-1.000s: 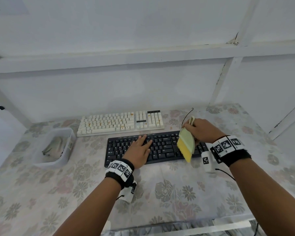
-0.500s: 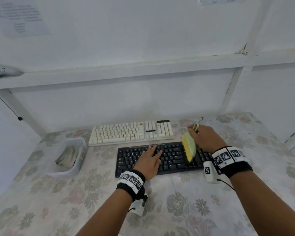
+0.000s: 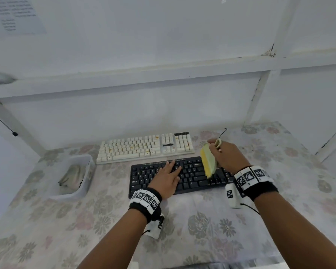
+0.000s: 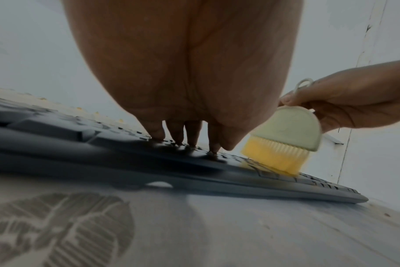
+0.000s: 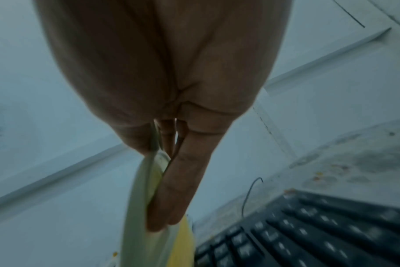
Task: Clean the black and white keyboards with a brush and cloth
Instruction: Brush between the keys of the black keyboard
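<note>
The left hand (image 3: 168, 179) lies flat, fingers straight, on the black keyboard (image 3: 190, 176) mid-tabletop. The right hand (image 3: 228, 155) pinches a green brush (image 3: 209, 162) — yellow bristles touching the keys. The white keyboard (image 3: 144, 148) sits just behind; a cloth (image 3: 71, 176) fills the tub (image 3: 85, 189) near the left edge.

The left hand (image 3: 168, 178) covers the middle keys of the black keyboard (image 3: 194, 176); the letters on the keys are too small to read, and the right wrist view is blurred
</note>
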